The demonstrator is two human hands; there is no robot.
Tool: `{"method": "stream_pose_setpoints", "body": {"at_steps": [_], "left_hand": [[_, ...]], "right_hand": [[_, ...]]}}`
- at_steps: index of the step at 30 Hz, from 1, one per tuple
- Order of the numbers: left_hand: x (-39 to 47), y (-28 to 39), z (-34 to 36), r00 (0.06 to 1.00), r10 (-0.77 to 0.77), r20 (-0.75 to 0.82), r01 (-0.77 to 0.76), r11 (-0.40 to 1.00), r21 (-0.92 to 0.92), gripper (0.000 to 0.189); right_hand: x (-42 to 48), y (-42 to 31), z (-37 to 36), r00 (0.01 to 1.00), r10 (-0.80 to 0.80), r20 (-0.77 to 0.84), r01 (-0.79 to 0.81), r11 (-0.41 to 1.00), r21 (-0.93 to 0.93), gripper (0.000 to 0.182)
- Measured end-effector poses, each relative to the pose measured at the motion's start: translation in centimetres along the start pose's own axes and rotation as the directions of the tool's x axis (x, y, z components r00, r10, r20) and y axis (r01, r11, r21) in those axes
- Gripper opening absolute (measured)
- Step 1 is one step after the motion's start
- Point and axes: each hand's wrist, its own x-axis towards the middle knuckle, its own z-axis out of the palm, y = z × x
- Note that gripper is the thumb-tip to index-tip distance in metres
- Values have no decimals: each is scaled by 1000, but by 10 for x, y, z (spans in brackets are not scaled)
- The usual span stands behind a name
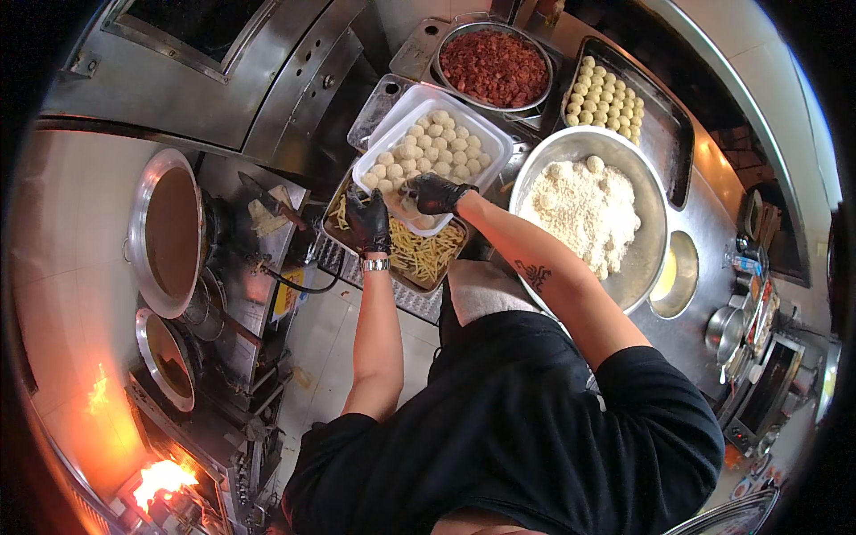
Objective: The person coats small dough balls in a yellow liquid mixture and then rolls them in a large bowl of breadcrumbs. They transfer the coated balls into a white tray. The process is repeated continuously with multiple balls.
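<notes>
A translucent plastic container (495,157) holds many pale, crumb-coated balls (428,144). My left hand (369,224), in a black glove, is at the container's near left corner, thumb and fingers on either side of the rim. Inside the container's near end is my right hand (438,194), also black-gloved, its fingers curled down among the balls. Whether a ball is between those fingers is hidden. Under the container's near side sits a metal tray (428,289) of cut potato strips (418,254). Right of my right forearm stands a large steel bowl (638,287) with white crumbs (575,207) and several balls.
A pan of chopped red meat (495,67) stands behind the container. Beyond the bowl, a dark baking tray (669,134) carries rows of yellowish balls (602,100). A small bowl (689,274) holds yellow liquid. At left are a knife (267,200), large pans (170,234) and an open flame (164,485).
</notes>
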Motion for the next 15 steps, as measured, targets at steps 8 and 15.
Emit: {"method": "stream_pose_setpoints", "body": {"at_steps": [8,15], "left_hand": [[7,-17,3,999,25,-48,-19,991,133,44],[-4,20,2,998,52,-33,-50,997,54,32]], "right_hand": [[-25,-49,-27,976,217,11,-211,958,-194,32],[-18,-46,-34,963,145,-228,-233,872,-430,35]]}}
